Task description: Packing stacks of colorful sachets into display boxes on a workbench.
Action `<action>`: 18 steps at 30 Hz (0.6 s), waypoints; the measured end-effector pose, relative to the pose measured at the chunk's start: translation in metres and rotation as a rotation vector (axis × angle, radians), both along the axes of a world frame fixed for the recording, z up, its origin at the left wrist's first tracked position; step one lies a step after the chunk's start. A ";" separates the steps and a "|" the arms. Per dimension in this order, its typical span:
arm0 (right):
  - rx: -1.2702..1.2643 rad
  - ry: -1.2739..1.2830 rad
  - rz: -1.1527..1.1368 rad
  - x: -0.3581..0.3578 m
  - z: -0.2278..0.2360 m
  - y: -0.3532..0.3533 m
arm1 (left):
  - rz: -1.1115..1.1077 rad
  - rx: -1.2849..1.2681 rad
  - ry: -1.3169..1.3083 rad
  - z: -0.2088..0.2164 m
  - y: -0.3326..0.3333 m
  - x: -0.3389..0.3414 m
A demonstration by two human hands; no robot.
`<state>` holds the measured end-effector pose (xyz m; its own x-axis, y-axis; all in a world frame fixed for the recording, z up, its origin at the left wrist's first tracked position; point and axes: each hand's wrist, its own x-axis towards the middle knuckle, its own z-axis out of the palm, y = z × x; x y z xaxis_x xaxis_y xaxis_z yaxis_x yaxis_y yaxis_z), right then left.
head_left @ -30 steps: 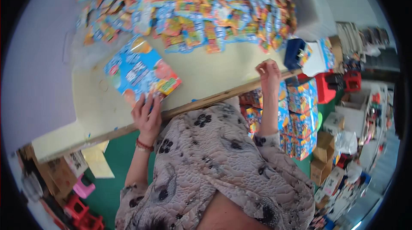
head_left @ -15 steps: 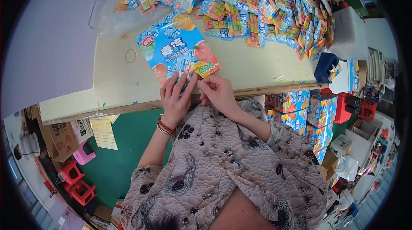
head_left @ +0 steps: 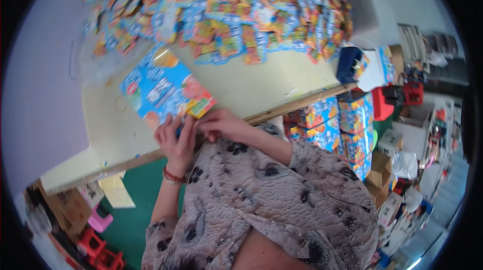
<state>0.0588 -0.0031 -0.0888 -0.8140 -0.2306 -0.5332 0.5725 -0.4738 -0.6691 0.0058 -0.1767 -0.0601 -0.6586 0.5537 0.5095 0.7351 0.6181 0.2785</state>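
Observation:
A flat blue carton (head_left: 162, 88) printed with fruit pictures lies on the pale table (head_left: 261, 84) near its front edge. My left hand (head_left: 174, 139) grips the carton's near edge, fingers curled on it. My right hand (head_left: 219, 122) pinches the yellow-orange corner flap beside the left hand. A big heap of small colourful packets (head_left: 226, 13) covers the far side of the table.
Stacked blue cartons (head_left: 342, 124) stand right of the table on the floor. A red stool (head_left: 390, 100) and cardboard boxes (head_left: 387, 179) lie further right. An open blue box (head_left: 352, 63) sits at the table's right end. Small pink and red stools (head_left: 98, 235) are lower left.
My right hand came in from the table's right edge to join the left hand at the carton. The carton now sits closer and more upright in view.

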 end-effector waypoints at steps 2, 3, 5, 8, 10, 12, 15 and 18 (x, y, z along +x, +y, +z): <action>-0.195 -0.085 -0.057 0.006 -0.002 -0.002 | -0.011 0.001 0.018 -0.001 0.000 0.000; -0.178 -0.097 -0.092 0.007 0.011 -0.004 | -0.013 -0.011 0.031 -0.002 -0.002 -0.001; -0.179 -0.151 -0.165 0.010 0.023 -0.008 | -0.035 -0.004 0.058 -0.006 -0.004 -0.003; -0.308 -0.301 -0.500 0.014 0.008 0.014 | -0.028 -0.019 0.077 -0.007 -0.006 -0.001; -0.125 -0.185 -0.518 0.017 0.018 0.022 | -0.023 -0.033 0.077 -0.008 -0.003 -0.004; 0.306 0.117 -0.501 0.016 0.026 0.025 | -0.012 -0.108 0.078 -0.006 0.000 -0.003; 0.677 0.350 -0.564 -0.025 0.003 0.038 | -0.049 -0.195 -0.013 0.008 0.001 -0.002; 0.603 0.185 -0.246 -0.080 -0.021 0.058 | -0.084 -0.143 -0.022 0.011 -0.016 -0.008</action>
<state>-0.0214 0.0549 -0.1096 -0.8949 0.2676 -0.3572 0.3462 -0.0891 -0.9339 -0.0027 -0.1925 -0.0487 -0.6170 0.6732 0.4077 0.7807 0.5889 0.2091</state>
